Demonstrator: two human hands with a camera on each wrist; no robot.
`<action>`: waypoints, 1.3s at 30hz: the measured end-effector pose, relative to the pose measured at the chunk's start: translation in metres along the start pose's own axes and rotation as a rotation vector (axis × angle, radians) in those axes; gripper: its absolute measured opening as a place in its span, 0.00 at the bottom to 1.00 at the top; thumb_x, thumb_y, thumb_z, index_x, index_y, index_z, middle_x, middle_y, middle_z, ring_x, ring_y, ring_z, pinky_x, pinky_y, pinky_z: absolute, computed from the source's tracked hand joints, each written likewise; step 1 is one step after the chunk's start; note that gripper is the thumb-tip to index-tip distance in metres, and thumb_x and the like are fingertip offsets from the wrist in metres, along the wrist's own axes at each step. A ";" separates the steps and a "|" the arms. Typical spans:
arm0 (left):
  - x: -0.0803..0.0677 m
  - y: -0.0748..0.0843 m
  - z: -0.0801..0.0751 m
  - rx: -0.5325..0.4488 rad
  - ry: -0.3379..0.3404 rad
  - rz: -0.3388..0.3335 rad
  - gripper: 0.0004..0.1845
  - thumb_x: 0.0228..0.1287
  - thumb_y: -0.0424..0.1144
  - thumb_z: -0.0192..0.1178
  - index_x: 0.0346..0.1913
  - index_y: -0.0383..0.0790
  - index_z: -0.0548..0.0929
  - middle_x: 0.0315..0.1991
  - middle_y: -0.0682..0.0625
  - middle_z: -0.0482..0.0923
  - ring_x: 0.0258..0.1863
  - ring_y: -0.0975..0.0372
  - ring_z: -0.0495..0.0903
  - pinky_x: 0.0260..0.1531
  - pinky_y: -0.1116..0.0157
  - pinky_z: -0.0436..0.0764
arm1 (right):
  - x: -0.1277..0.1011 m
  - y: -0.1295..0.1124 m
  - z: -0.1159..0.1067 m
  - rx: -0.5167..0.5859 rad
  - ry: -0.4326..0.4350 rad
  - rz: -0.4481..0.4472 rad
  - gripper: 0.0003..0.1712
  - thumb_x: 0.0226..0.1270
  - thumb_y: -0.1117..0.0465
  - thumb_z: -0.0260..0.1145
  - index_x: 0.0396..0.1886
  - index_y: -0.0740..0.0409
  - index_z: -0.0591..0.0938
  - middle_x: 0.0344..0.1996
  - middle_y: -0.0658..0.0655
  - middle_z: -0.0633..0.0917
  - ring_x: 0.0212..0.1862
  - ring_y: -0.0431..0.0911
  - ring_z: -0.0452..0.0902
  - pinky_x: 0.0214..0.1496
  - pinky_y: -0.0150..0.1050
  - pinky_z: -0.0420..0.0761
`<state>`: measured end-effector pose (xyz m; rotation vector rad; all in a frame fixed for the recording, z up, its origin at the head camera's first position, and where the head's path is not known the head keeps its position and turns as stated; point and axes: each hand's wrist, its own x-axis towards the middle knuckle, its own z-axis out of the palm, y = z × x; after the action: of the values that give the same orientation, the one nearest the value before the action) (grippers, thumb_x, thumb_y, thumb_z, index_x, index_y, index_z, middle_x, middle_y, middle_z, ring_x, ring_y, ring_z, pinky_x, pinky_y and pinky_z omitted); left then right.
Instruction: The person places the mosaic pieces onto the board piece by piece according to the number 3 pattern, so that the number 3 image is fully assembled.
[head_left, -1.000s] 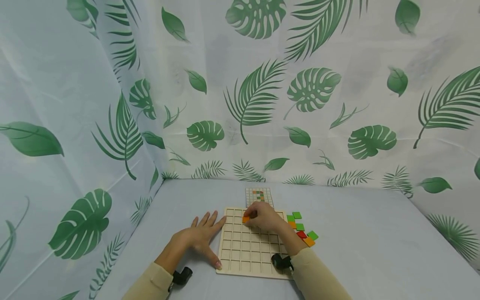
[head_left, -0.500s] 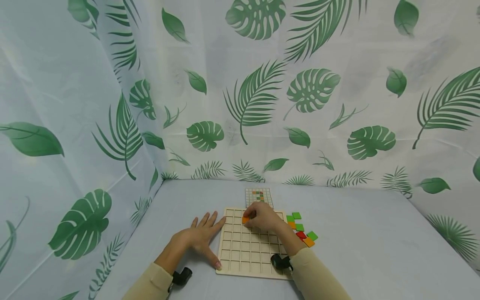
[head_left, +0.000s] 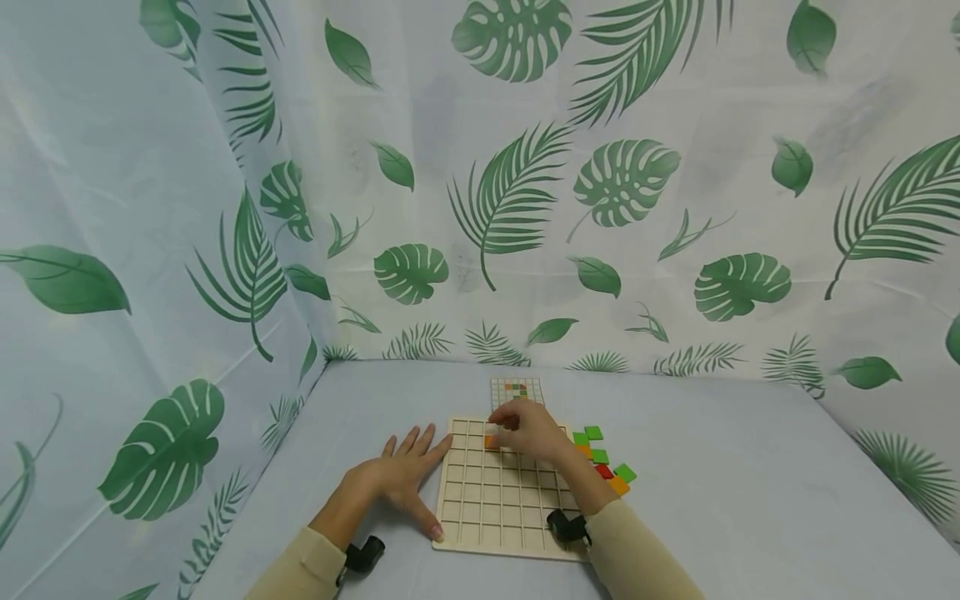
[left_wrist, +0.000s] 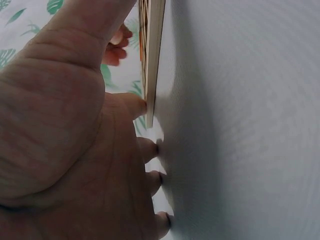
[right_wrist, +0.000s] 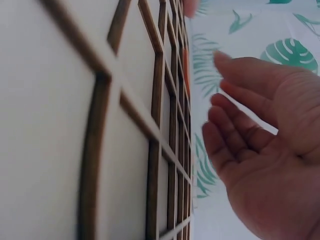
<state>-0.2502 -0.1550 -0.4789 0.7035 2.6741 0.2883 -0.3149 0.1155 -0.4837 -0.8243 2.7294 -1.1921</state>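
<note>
Here the right hand [head_left: 534,433] hovers over the far rows of the pale wooden grid board with square cells [head_left: 480,508], its grip relaxed and empty, fingers loosely spread as the right wrist view shows [right_wrist: 260,150]. A small orange square tile [head_left: 490,442] lies in a cell at the hand's 9 o'clock, just beside the fingertips; contact cannot be told. The left hand [head_left: 397,479] lies flat on the light blue bench [head_left: 750,500] at the board's 9 o'clock, grip open, fingers straight, the thumb against the board's near left edge [left_wrist: 152,60]. At the board's 3 o'clock sit loose green, orange and red square tiles [head_left: 603,458]. At its 12 o'clock lies a small printed pattern card with coloured squares [head_left: 517,389]. A white curtain with green leaf print [head_left: 525,208] hangs behind.
</note>
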 end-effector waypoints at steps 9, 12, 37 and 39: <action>-0.001 0.001 -0.001 -0.017 0.000 -0.006 0.75 0.26 0.77 0.68 0.78 0.53 0.39 0.77 0.41 0.31 0.75 0.44 0.30 0.67 0.38 0.36 | -0.011 0.005 -0.017 0.098 0.126 -0.026 0.16 0.61 0.58 0.71 0.49 0.55 0.84 0.47 0.57 0.84 0.42 0.45 0.77 0.42 0.41 0.79; -0.002 0.000 -0.001 -0.027 -0.002 0.001 0.74 0.28 0.77 0.68 0.78 0.53 0.39 0.77 0.41 0.30 0.75 0.45 0.30 0.67 0.38 0.36 | -0.015 0.009 -0.025 0.106 0.168 -0.037 0.16 0.61 0.58 0.70 0.49 0.51 0.83 0.47 0.57 0.84 0.42 0.45 0.76 0.43 0.42 0.78; -0.002 -0.002 -0.002 -0.054 -0.005 0.021 0.74 0.28 0.76 0.69 0.78 0.53 0.39 0.77 0.42 0.29 0.75 0.45 0.29 0.67 0.38 0.34 | -0.043 0.047 -0.072 0.046 0.226 0.134 0.24 0.60 0.51 0.71 0.56 0.47 0.79 0.53 0.58 0.80 0.47 0.49 0.75 0.46 0.44 0.79; -0.002 -0.002 -0.002 -0.049 -0.004 0.022 0.74 0.29 0.76 0.69 0.78 0.52 0.39 0.77 0.41 0.29 0.75 0.45 0.29 0.67 0.38 0.34 | -0.045 0.050 -0.074 0.038 0.225 0.137 0.25 0.60 0.50 0.71 0.57 0.50 0.79 0.53 0.58 0.80 0.48 0.49 0.74 0.47 0.44 0.79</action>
<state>-0.2498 -0.1580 -0.4773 0.7183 2.6475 0.3571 -0.3174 0.2147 -0.4736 -0.5176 2.8701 -1.3788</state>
